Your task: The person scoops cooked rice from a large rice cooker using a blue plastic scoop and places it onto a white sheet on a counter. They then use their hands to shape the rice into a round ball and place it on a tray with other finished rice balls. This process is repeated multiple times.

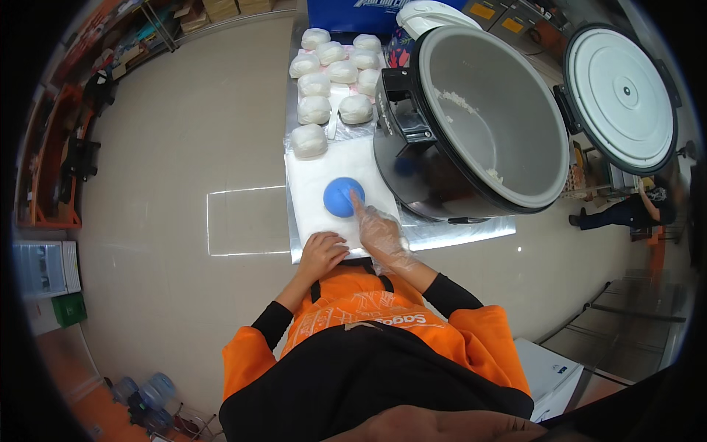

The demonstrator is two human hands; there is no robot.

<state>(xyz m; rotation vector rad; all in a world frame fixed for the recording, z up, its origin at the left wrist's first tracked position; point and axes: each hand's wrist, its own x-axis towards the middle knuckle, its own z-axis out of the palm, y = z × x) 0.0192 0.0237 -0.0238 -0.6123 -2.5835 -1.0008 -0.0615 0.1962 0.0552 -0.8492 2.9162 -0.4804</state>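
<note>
A blue dome-shaped bowl or mold [338, 200] rests on a stack of white paper sheets [309, 177]. My right hand [381, 232], in a clear plastic glove, touches its right side with an extended index finger; the other fingers are partly hidden. Bare, my left hand [323, 253] lies with bent fingers on the sheets near the front edge. Several white-wrapped rounded bundles [314, 110] stand beyond the sheets, with a white flat spatula [333, 119] between them. To the right, a large rice cooker [409, 177] stands tilted towards me, white rice [455, 101] on its inner wall.
The cooker's round lid [621, 99] hangs open at the right. Behind stand a blue box [353, 19] and a white-lidded container [431, 14]. The metal tabletop [458, 235] ends near my waist. A person [618, 212] stands far right, and a white chest [547, 375] is behind my right side.
</note>
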